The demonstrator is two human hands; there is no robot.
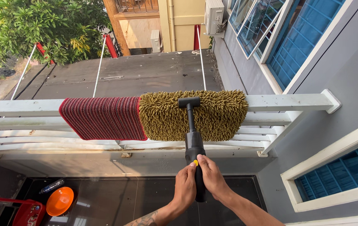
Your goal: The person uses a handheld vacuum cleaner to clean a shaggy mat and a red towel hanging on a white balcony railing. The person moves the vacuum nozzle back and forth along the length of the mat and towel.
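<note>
A white railing [271, 102] crosses the balcony; a grey wall with blue barred windows [300, 39] rises at 2 o'clock, dark glossy floor tiles [116, 196] at 7, sunlit tree [41, 25] at 11.

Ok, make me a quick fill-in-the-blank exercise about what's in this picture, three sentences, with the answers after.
1. Both hands, the left hand and the right hand, grip a black handheld ____.
2. Its nozzle presses on the shaggy olive mat hung over the white ____.
3. Beside that mat hangs a ____ striped mat.

Missing words: vacuum; railing; red
</note>
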